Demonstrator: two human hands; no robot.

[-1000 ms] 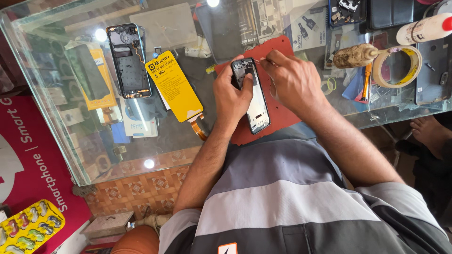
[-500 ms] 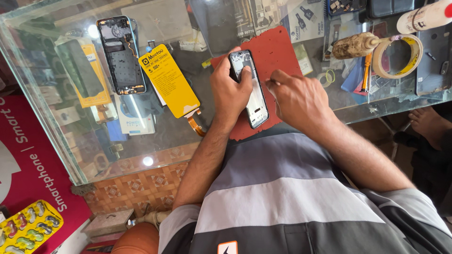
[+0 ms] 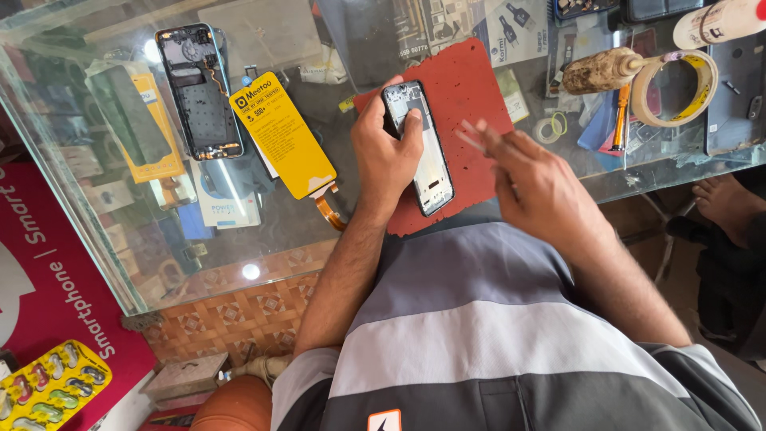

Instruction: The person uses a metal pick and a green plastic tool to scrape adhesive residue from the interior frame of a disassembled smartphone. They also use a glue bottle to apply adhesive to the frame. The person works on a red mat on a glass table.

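Left hand (image 3: pixel 388 152): fingers wrapped around the top part of an opened phone frame (image 3: pixel 420 148), thumb pressed on its upper face.
Phone frame: lies slanted on the red work mat (image 3: pixel 463 88), its lower end reaching the mat's near edge.
Right hand (image 3: pixel 536 185): hovers over the mat's right side, just beside the frame, fingers pinched on a thin pale tool (image 3: pixel 468 137); blurred, so its kind cannot be told.
Red work mat: at the near edge of the glass counter (image 3: pixel 144 263), middle of its length.
Yellow battery (image 3: pixel 281 134): flat rectangle with dark print, left of the mat, an orange flex tail at its near end.
Second opened phone (image 3: pixel 194 90): further left, toward the counter's far edge.
Tape roll (image 3: pixel 674 86): tan ring near the right end.
Red sign (image 3: pixel 60 279): below the counter's left corner, white lettering.
Yellow blister pack (image 3: pixel 49 387): lower left, on the floor side.
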